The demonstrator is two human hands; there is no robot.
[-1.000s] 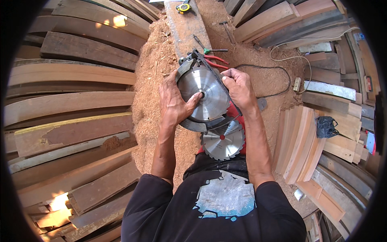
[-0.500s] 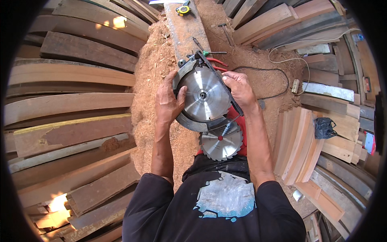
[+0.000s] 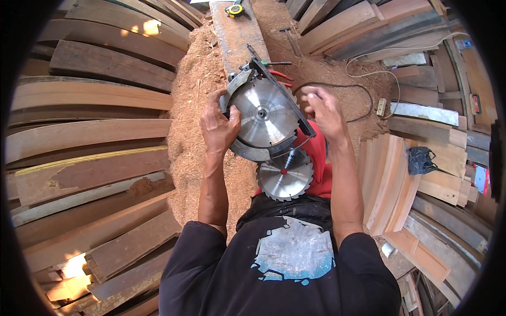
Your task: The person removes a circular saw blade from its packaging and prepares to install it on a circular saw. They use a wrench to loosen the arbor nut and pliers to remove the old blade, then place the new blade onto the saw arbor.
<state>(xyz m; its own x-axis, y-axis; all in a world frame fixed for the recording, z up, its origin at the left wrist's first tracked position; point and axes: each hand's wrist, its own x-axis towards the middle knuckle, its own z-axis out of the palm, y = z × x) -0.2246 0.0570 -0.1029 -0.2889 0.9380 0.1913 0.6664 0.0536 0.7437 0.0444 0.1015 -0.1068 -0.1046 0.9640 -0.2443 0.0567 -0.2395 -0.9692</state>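
Observation:
A circular saw [image 3: 252, 154] is tipped up in front of me, its blade side facing me. My left hand [image 3: 219, 124] is closed round the left edge of its dark guard, thumb toward the blade. The toothed blade [image 3: 263, 113] sits inside the guard, with a dark centre on its arbor. The saw's flat base plate [image 3: 287, 100] slants along the blade's right side. Just right of that plate my right hand [image 3: 322, 108] is raised off the saw, fingers curled in; anything inside them is hidden. A second saw blade [image 3: 284, 184] with a red centre lies over my lap, against red cloth.
Beyond the saw runs a plank [image 3: 240, 37] with a yellow tape measure [image 3: 234, 9] on it. Red-handled pliers [image 3: 279, 76] lie behind the base plate. A hammer [image 3: 291, 42] rests on sawdust. A dark cord [image 3: 369, 92] loops at right. Stacked boards [image 3: 89, 134] line both sides.
My right hand has let go of the base plate's edge and moved a little right, its fingers curling. The saw has shifted slightly left and up, with my left hand still on it.

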